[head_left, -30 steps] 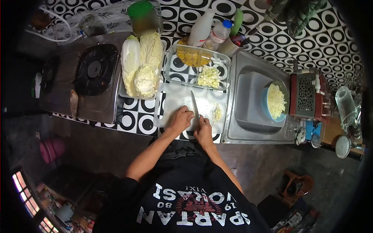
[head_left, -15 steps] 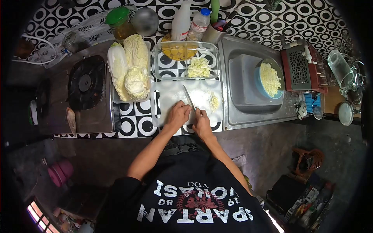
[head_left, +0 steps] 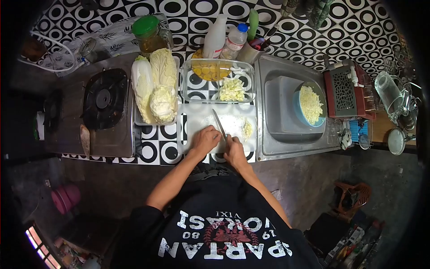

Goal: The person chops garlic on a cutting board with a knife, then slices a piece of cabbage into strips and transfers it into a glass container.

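Little beyond the camera's view had moved since the frame half a second earlier: the whole counter sat slightly lower, while both hands and the knife (head_left: 219, 122) kept nearly the same spots on the cutting board (head_left: 192, 121). Over the near half of that board, the right hand (head_left: 235, 151) was closed around the knife's handle, the blade slanting away from the body toward the board's far edge. Just beside it, the left hand (head_left: 206, 140) rested with curled fingers on the board, close to the blade; whether they pinched a small piece could not be told.

Small chopped bits (head_left: 247, 130) lay on the right part of the board. Beyond its far edge, a glass dish (head_left: 219, 101) held more cut pieces (head_left: 232, 90) in its right compartment. Whole cabbages (head_left: 163, 98) stood to the board's left, and a blue bowl (head_left: 297, 108) of shredded pieces sat to its right, in the sink (head_left: 261, 112).

Fine chopping looked to be the step in hand. The next move seemed to call for a steady left hand, fingertips tucked clear of the edge, and short, controlled knife strokes.
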`<state>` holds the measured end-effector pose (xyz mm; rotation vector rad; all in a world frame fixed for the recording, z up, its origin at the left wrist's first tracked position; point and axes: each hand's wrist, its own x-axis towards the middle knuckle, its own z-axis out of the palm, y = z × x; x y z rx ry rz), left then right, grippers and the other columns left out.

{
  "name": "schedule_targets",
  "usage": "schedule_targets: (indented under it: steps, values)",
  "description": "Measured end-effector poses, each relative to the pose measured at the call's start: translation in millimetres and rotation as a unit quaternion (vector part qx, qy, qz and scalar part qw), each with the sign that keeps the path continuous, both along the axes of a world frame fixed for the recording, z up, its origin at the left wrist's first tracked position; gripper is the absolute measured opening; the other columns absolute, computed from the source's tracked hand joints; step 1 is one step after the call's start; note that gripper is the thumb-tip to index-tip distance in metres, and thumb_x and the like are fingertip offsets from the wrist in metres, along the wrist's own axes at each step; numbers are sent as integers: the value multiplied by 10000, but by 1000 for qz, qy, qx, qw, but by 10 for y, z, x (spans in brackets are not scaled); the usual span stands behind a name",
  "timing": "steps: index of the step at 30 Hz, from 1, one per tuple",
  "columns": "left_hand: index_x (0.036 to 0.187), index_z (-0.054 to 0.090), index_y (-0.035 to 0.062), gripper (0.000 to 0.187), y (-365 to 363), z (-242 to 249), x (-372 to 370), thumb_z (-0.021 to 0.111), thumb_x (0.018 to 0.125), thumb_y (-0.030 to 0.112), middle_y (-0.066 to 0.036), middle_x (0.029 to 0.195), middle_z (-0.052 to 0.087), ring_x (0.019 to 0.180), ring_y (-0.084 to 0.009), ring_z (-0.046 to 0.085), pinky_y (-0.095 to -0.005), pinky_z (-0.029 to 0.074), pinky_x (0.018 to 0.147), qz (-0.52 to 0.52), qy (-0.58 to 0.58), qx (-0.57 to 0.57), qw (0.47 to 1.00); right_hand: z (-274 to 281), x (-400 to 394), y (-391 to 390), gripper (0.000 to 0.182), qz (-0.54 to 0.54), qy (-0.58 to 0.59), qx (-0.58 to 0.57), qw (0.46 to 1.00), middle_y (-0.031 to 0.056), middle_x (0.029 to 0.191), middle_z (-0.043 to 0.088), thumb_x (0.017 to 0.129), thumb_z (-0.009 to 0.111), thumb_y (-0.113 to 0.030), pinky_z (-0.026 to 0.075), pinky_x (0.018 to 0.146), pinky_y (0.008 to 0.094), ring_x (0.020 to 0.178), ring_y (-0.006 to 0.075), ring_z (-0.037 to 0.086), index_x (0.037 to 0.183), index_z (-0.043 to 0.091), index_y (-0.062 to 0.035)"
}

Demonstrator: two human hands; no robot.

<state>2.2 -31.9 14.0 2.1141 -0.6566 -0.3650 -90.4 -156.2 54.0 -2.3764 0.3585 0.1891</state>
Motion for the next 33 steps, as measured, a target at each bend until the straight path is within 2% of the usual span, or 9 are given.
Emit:
schedule_targets:
  steps: [2, 5, 10, 12, 16, 21, 26, 30, 33]
  values:
    - [806, 692, 94, 81, 5, -32, 6, 663, 749, 143, -55, 799, 600, 709, -278, 599, -364, 480, 632, 2, -4, -6, 1000, -91, 6, 20, 607, -9, -23, 5, 1000, 237, 880, 508, 615, 589, 75, 476, 675, 409, 771, 402, 551, 1206, 452, 59]
    - [796, 690, 87, 75, 22, -16, -28, 652, 745, 126, -63, 796, 600, 719, -275, 599, -363, 481, 637, 0, 4, -14, 1000, -145, 64, 35, 724, 4, -12, 6, 1000, 260, 1047, 487, 603, 693, 38, 495, 750, 459, 888, 453, 555, 1251, 369, 25]
    - [787, 675, 38, 93, 60, -102, -30, 629, 711, 66, -94, 796, 598, 738, -283, 595, -366, 486, 654, -29, -98, -55, 993, -84, 244, 37, 688, 11, -24, -27, 999, 278, 1028, 493, 609, 703, 23, 499, 750, 458, 886, 456, 561, 1228, 402, 2]
    - [812, 681, 60, 108, 59, -102, -31, 633, 716, 72, -86, 779, 598, 718, -285, 595, -372, 492, 654, -7, -75, -55, 996, 51, 232, 19, 651, 0, 35, -4, 999, 251, 947, 521, 583, 684, 28, 484, 743, 426, 867, 417, 548, 1185, 439, 49]
    - [802, 679, 63, 94, 25, -89, -52, 651, 717, 92, -87, 765, 595, 686, -291, 596, -365, 490, 638, 23, -6, -42, 999, 93, 71, 18, 631, -15, 25, 10, 1000, 236, 904, 525, 588, 645, 53, 480, 724, 425, 826, 402, 555, 1188, 449, 43]
    - [815, 685, 54, 105, 0, -58, -48, 658, 718, 83, -86, 771, 608, 655, -250, 607, -329, 486, 610, 21, -4, -37, 999, -138, -13, 84, 692, -31, 1, 37, 999, 249, 1068, 489, 606, 662, 46, 490, 765, 428, 893, 424, 566, 1252, 415, 19]
    - [812, 678, 47, 110, -19, -67, -60, 655, 707, 72, -86, 768, 607, 674, -250, 607, -331, 485, 627, 30, -20, -26, 999, -105, 163, 1, 662, -12, -22, 25, 999, 269, 1073, 479, 634, 653, 30, 497, 759, 467, 875, 458, 567, 1245, 402, -9]
    - [826, 676, 62, 135, -34, -57, -70, 645, 709, 123, -81, 788, 606, 728, -269, 606, -354, 490, 662, 36, 5, -11, 999, -4, 56, 9, 647, -15, 49, 27, 998, 260, 1019, 508, 605, 640, 42, 487, 743, 436, 877, 431, 564, 1220, 437, 27]
    - [830, 675, 57, 134, -32, -55, -62, 644, 716, 119, -86, 796, 606, 735, -271, 606, -350, 491, 669, 27, 19, 4, 999, -150, -54, 76, 647, -18, -4, 23, 1000, 265, 1075, 468, 636, 652, 38, 504, 738, 474, 843, 457, 577, 1230, 398, 3]
